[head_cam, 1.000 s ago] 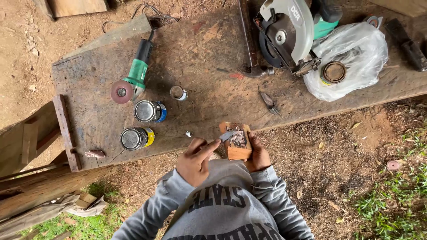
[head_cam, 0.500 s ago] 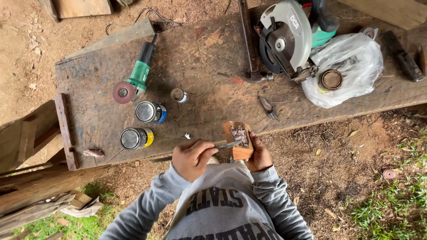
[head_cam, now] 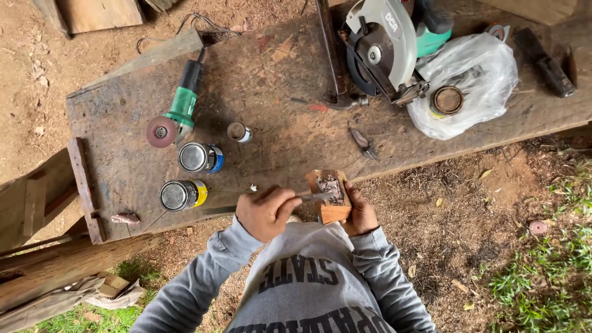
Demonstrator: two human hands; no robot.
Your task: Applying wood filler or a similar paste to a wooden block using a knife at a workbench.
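My right hand [head_cam: 361, 214] grips a small orange-brown wooden block [head_cam: 333, 211] from its right side, just past the near edge of the workbench [head_cam: 277, 80]. A patch of grey paste [head_cam: 331, 185] covers the block's top face. My left hand [head_cam: 265, 213] is closed on a thin metal blade [head_cam: 313, 197], a putty knife or scraper. The blade's tip lies against the left edge of the grey paste. Both grey sleeves and my grey sweatshirt fill the bottom of the view.
On the bench lie a green angle grinder [head_cam: 179, 111], two tins [head_cam: 197, 157] [head_cam: 179, 194], a small tin [head_cam: 237, 131], a hammer [head_cam: 336, 68], pliers [head_cam: 362, 142], a circular saw [head_cam: 385, 46] and a white plastic bag [head_cam: 475, 80] under a round lid. Dirt and grass lie around.
My left hand drew the blade back off the block's top toward the left, and now rests its tip at the paste's left edge. The block stays in my right hand.
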